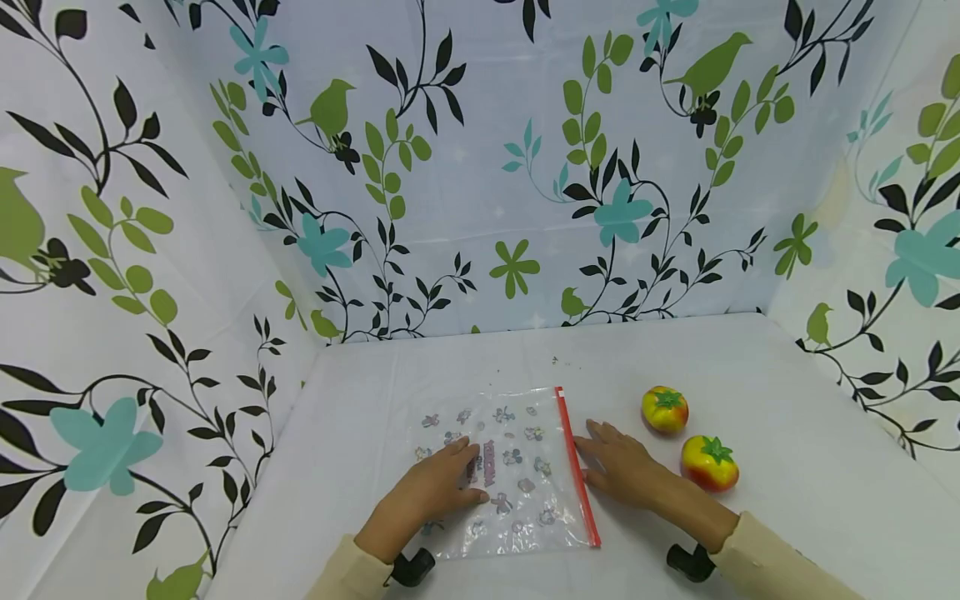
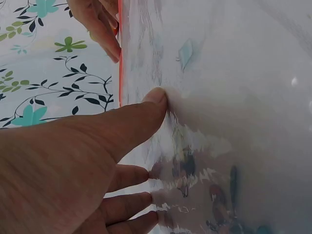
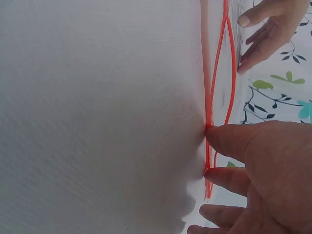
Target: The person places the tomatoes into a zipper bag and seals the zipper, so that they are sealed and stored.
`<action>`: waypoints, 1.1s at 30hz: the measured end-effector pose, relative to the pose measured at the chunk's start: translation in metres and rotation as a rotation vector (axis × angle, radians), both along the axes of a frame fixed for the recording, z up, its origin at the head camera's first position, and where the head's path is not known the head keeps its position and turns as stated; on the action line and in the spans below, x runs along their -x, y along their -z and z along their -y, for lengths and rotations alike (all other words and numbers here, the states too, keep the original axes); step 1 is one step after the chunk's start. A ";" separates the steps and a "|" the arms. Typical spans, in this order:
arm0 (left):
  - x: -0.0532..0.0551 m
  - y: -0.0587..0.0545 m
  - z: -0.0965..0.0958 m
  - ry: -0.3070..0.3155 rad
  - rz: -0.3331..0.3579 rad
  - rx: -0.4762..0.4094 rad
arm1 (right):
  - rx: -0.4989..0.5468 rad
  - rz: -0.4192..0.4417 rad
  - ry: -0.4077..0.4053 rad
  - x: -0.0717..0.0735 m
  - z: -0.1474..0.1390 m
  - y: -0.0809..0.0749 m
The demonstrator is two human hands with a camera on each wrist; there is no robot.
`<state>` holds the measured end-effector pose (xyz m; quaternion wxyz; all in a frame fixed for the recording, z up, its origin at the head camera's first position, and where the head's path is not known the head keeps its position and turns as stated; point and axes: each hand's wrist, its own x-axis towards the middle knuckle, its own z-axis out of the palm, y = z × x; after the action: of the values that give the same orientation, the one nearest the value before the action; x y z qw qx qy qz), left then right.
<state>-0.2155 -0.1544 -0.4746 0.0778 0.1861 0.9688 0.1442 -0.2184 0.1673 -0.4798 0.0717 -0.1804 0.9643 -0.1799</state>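
Note:
A clear zip bag printed with small cartoon figures lies flat on the white table, its red zip edge on the right. My left hand rests on the bag's left half, fingers fairly straight and thumb apart. At the red edge is my right hand; in the right wrist view its thumb and a fingertip touch the red strip. The two red lips stand parted along part of the mouth there. Two red-and-yellow fruits with green leafy tops, one farther back and one nearer, lie beyond the right hand.
The white-covered table is bordered by a patterned cloth with leaves, birds and flowers at the back and both sides. Each wrist carries a black camera mount, the right one near the table's front.

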 end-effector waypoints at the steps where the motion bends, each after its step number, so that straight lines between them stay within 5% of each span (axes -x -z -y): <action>1: 0.000 0.000 0.000 0.001 -0.004 0.002 | 0.002 0.000 -0.001 0.000 0.000 0.000; 15: -0.001 -0.005 -0.016 0.009 -0.019 0.019 | 0.030 0.023 0.012 -0.002 0.003 -0.002; 24: 0.009 -0.008 -0.068 -0.035 0.034 0.087 | 0.006 0.032 0.010 0.000 0.001 0.000; 33: 0.018 -0.011 -0.121 -0.035 -0.029 0.120 | 0.014 0.022 -0.008 0.001 0.000 0.002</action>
<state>-0.2332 -0.0334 -0.4641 0.0720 0.1661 0.9798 0.0844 -0.2197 0.1671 -0.4823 0.0817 -0.1829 0.9615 -0.1881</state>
